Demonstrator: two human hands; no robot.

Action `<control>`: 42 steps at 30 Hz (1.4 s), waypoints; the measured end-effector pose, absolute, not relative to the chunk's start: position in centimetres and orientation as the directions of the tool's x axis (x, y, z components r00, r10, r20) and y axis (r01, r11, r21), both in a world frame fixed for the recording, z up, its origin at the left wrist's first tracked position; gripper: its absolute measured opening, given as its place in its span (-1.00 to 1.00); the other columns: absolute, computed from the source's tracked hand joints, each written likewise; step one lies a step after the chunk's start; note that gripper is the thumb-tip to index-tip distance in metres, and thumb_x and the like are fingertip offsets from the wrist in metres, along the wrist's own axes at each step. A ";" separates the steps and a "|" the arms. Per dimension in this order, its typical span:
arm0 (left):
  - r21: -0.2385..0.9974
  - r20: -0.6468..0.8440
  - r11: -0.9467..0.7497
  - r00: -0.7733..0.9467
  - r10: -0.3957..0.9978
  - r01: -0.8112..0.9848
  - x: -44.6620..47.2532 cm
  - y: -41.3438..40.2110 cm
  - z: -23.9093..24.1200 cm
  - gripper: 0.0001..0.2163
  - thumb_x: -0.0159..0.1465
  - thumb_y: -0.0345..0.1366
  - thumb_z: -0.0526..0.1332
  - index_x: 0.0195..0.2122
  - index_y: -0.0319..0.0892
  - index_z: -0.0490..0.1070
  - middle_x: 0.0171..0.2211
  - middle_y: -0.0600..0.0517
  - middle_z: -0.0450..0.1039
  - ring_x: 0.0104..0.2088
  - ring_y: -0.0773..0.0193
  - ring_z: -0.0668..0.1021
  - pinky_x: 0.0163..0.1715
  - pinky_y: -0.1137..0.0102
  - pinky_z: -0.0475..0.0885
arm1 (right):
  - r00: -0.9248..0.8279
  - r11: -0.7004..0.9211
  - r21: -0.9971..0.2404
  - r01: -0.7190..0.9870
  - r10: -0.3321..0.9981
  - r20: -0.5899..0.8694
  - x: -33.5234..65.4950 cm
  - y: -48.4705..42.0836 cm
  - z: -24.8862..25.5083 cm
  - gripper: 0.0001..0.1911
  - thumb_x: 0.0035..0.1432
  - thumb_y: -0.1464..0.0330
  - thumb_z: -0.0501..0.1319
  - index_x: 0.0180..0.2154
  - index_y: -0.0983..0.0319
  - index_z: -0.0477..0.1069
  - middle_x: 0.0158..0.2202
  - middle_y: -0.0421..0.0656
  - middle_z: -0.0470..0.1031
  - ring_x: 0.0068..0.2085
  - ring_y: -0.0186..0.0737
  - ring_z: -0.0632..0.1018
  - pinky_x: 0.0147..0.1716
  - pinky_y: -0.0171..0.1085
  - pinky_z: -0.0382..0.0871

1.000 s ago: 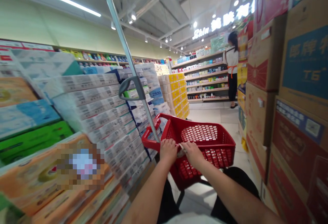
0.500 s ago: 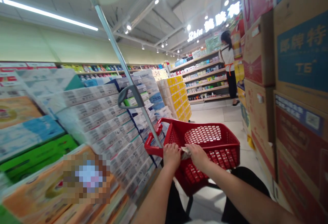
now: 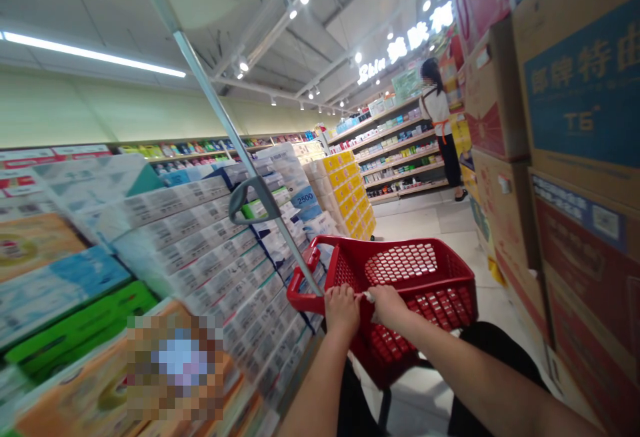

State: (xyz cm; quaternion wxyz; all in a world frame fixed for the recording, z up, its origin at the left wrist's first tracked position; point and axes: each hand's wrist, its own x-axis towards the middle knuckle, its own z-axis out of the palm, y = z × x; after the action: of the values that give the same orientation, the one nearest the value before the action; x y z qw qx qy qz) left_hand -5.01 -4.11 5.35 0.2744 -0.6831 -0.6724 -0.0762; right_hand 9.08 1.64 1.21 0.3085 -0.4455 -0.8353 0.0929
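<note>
My left hand [image 3: 342, 310] is closed above the near rim of a red plastic shopping cart [image 3: 450, 283], its fingertips at one end of a small crumpled whitish piece [image 3: 369, 297]. My right hand [image 3: 389, 307], just to the right, is closed on the other end of that piece; it looks like tissue or a wrapper, but I cannot tell which. A thin strand of it spans the gap between the hands. Inside the cart's basket no goods show. A metal pole [image 3: 220, 110] with a grey loop handle [image 3: 255, 200] rises, slanted, at the cart's left end.
Stacked tissue packs [image 3: 200, 237] line the left side, with orange packs [image 3: 45, 410] nearest. Cardboard cartons [image 3: 575, 110] rise close on the right. Ahead are yellow packs [image 3: 353, 190], shelves [image 3: 395, 150] and a person [image 3: 443, 130] standing with an orange tie at the waist.
The view has shifted slightly, so the cart and hands sit a little lower and further right. The whitish piece shows smaller between my hands, with a thin strand stretched across.
</note>
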 end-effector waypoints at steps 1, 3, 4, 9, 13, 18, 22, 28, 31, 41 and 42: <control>-0.271 0.468 0.053 0.084 0.880 0.961 -5.0 -4.1 5.4 -0.70 0.37 -0.18 -0.03 -0.14 -0.18 0.44 -0.11 -0.09 0.43 -0.06 0.07 0.40 0.04 0.13 0.15 | -0.429 0.614 -0.409 0.675 0.777 0.460 9.1 1.5 1.2 -0.84 -0.05 0.47 0.27 -0.33 0.24 0.48 -0.29 -0.05 0.55 -0.24 -0.12 0.52 -0.21 -0.25 0.27; -0.266 0.454 0.043 0.086 0.887 0.963 -5.1 -4.3 5.4 -0.71 0.36 -0.17 -0.02 -0.15 -0.18 0.43 -0.11 -0.08 0.43 -0.07 0.08 0.40 0.03 0.14 0.16 | -0.443 0.611 -0.400 0.683 0.782 0.439 9.8 1.6 1.2 -0.82 -0.06 0.46 0.30 -0.32 0.22 0.48 -0.29 -0.07 0.55 -0.21 -0.11 0.52 -0.18 -0.23 0.28; -0.263 0.452 0.036 0.090 0.888 0.964 -5.1 -4.4 5.4 -0.72 0.36 -0.17 -0.01 -0.14 -0.18 0.43 -0.09 -0.08 0.43 -0.06 0.08 0.40 0.04 0.14 0.15 | -0.448 0.584 -0.413 0.699 0.808 0.384 10.4 1.9 1.4 -0.80 -0.10 0.46 0.32 -0.32 0.21 0.48 -0.30 -0.08 0.55 -0.21 -0.10 0.52 -0.19 -0.24 0.29; -0.231 0.478 0.030 0.087 0.874 0.973 -5.3 -4.5 5.1 -0.73 0.36 -0.19 0.01 -0.11 -0.17 0.43 -0.01 -0.07 0.41 0.00 0.10 0.37 0.08 0.15 0.11 | -0.421 0.424 -0.519 0.742 0.897 0.131 11.1 3.2 3.3 -0.84 -0.07 0.41 0.33 -0.33 0.22 0.50 -0.36 -0.09 0.53 -0.26 -0.13 0.53 -0.25 -0.27 0.33; -0.204 0.472 0.014 0.086 0.878 0.979 -5.3 -4.1 5.1 -0.75 0.35 -0.23 0.01 -0.09 -0.16 0.42 -0.01 -0.06 0.42 0.00 0.12 0.38 0.09 0.17 0.10 | -0.436 0.662 -0.512 0.548 0.748 0.500 8.2 2.3 2.7 -0.69 0.13 0.47 0.13 -0.07 0.22 0.43 -0.09 -0.07 0.48 -0.08 -0.19 0.47 -0.08 -0.28 0.29; -0.238 0.447 0.010 0.100 0.889 0.971 -5.2 -4.2 5.3 -0.74 0.36 -0.23 0.00 -0.07 -0.18 0.41 0.03 -0.06 0.41 0.02 0.12 0.38 0.10 0.16 0.09 | -0.493 0.735 -0.298 0.609 0.645 0.583 9.1 1.4 -1.4 -0.52 0.16 0.56 0.00 0.12 0.25 0.25 -0.01 -0.02 0.41 0.01 -0.12 0.39 0.08 -0.13 0.15; -0.238 0.459 0.009 0.105 0.882 0.971 -5.2 -4.3 5.0 -0.72 0.38 -0.20 -0.03 -0.09 -0.17 0.42 0.05 -0.06 0.40 0.03 0.13 0.38 0.10 0.18 0.09 | -0.512 0.678 -0.293 0.674 0.715 0.477 10.7 1.9 -1.4 -0.70 0.20 0.52 0.00 -0.08 0.24 0.38 -0.14 -0.04 0.44 -0.09 -0.12 0.42 -0.04 -0.18 0.21; -0.251 0.464 0.022 0.100 0.880 0.968 -5.7 -3.6 5.1 -0.73 0.37 -0.21 -0.01 -0.08 -0.18 0.41 0.02 -0.06 0.41 0.00 0.12 0.39 0.07 0.17 0.11 | -0.529 0.672 -0.301 0.677 0.728 0.436 8.6 1.8 0.5 -0.57 0.16 0.54 0.05 0.07 0.23 0.30 -0.08 -0.04 0.43 -0.10 -0.14 0.42 -0.09 -0.24 0.19; -0.261 0.447 0.021 0.101 0.889 0.965 -6.0 -3.8 5.3 -0.72 0.37 -0.19 0.00 -0.09 -0.18 0.42 0.01 -0.06 0.42 -0.01 0.12 0.39 0.06 0.17 0.13 | -0.534 0.702 -0.272 0.658 0.690 0.489 10.1 1.9 -0.7 -0.59 0.21 0.51 0.03 0.08 0.20 0.29 -0.10 -0.08 0.44 -0.11 -0.16 0.41 -0.09 -0.25 0.17; -0.256 0.465 0.042 0.085 0.881 0.966 -5.8 -3.9 5.1 -0.73 0.36 -0.22 0.00 -0.09 -0.18 0.43 0.03 -0.06 0.42 -0.01 0.10 0.39 0.07 0.15 0.12 | -0.521 0.678 -0.311 0.666 0.722 0.456 8.5 1.1 0.4 -0.62 0.19 0.53 0.00 0.01 0.24 0.36 -0.11 -0.04 0.45 -0.11 -0.14 0.42 -0.10 -0.24 0.18; -0.259 0.464 0.041 0.087 0.881 0.965 -5.8 -3.8 5.2 -0.72 0.36 -0.22 0.00 -0.08 -0.18 0.43 0.02 -0.06 0.42 -0.01 0.10 0.39 0.07 0.15 0.12 | -0.544 0.702 -0.317 0.638 0.702 0.459 8.1 1.1 0.6 -0.59 0.18 0.54 0.00 0.05 0.23 0.33 -0.09 -0.05 0.44 -0.10 -0.14 0.42 -0.09 -0.25 0.18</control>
State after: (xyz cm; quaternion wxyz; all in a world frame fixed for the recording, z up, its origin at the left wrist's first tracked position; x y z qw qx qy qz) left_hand -5.84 -3.84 5.19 0.2651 -0.6879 -0.6710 -0.0787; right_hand 8.05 1.10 0.61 0.2865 -0.3821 -0.8768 0.0562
